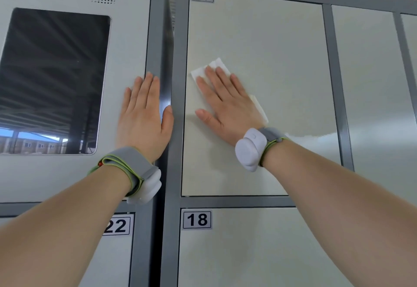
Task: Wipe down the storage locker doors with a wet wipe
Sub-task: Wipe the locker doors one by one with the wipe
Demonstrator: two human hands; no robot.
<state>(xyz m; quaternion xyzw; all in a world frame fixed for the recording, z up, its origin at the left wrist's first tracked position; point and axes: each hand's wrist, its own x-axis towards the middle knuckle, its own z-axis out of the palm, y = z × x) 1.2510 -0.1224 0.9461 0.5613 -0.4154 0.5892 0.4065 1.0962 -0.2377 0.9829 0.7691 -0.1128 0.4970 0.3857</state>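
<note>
**Door 17 wipe: slip risk**

Head view: right hand (228,108), fingers straight, presses the wet wipe (217,65) flat against door 17 (282,65). Left hand (144,115), fingers straight, braces on panel 21 (133,45). Risk: no pinch holds the wipe, so it may bunch or drop mid-stroke.

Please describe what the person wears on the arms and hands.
The left hand and right hand wear no gloves, and the forearms have no sleeves. Each wrist carries a grey band edged in lime-green, with a rounded white pod.

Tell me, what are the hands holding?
Neither grips anything. The right hand presses the wet wipe flat against locker door 17; the left hand holds nothing.
</note>
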